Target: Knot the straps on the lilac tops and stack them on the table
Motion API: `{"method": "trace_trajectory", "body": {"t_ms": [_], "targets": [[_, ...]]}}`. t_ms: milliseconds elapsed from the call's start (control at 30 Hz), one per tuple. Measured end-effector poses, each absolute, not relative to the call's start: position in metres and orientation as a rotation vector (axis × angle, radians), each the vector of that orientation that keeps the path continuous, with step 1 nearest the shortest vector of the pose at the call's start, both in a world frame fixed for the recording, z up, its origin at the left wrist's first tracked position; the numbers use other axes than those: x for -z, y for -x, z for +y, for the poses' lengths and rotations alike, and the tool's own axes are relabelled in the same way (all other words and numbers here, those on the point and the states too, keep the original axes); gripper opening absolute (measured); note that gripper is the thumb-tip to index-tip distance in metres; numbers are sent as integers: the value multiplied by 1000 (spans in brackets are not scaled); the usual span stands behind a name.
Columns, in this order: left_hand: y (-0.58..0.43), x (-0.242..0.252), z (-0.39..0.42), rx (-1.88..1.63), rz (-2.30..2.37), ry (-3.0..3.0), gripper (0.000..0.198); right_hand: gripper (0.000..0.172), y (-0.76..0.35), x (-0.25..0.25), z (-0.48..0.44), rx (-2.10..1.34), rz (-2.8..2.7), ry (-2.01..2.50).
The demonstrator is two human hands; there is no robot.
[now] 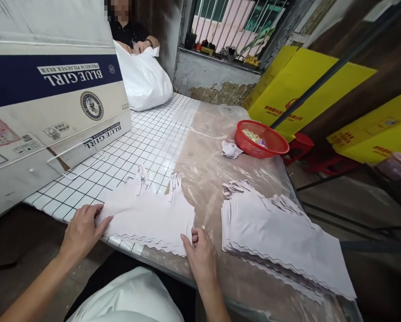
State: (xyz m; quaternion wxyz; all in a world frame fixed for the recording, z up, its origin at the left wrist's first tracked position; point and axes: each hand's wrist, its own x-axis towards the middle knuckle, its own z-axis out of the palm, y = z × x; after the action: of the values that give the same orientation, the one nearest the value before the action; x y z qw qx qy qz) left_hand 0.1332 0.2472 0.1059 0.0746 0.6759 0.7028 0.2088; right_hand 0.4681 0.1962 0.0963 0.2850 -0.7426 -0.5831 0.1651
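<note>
A pale pinkish camisole top (pixel 150 214) with thin straps and a wavy hem lies flat on the table in front of me. My left hand (pixel 84 226) pinches its left edge between thumb and fingers. At the opposite edge, my right hand (pixel 202 255) grips the lower right side, thumb on top and fingers curled against the fabric. To the right rests a thick stack of similar camisole tops (pixel 281 237), their straps bunched along the far side.
A large beer carton (pixel 59 89) stands at the left. Behind it, a person (pixel 133 33) handles a white plastic bag (pixel 147 80). A red basket (pixel 277 145) with small scraps sits at the table's right edge, beside a crumpled cloth (pixel 231 150). Yellow boxes (pixel 308 85) stand beyond.
</note>
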Motion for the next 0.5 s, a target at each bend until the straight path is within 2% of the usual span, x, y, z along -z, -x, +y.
{"method": "trace_trajectory", "body": {"t_ms": [100, 233, 367, 500], "targets": [[-137, -104, 251, -747, 2069, -2044, 34, 30, -466, -98, 197, -448, -1583, 1946], [-141, -101, 256, -881, 2000, -2066, 23, 32, -461, -101, 197, -468, -1569, 1905], [-142, -110, 252, -957, 1926, -1908, 26, 36, -461, -107, 197, -551, -1481, 1905], [-136, -117, 249, -844, 1895, -1484, 38, 38, -469, -116, 194, -693, -1377, 1914]]}}
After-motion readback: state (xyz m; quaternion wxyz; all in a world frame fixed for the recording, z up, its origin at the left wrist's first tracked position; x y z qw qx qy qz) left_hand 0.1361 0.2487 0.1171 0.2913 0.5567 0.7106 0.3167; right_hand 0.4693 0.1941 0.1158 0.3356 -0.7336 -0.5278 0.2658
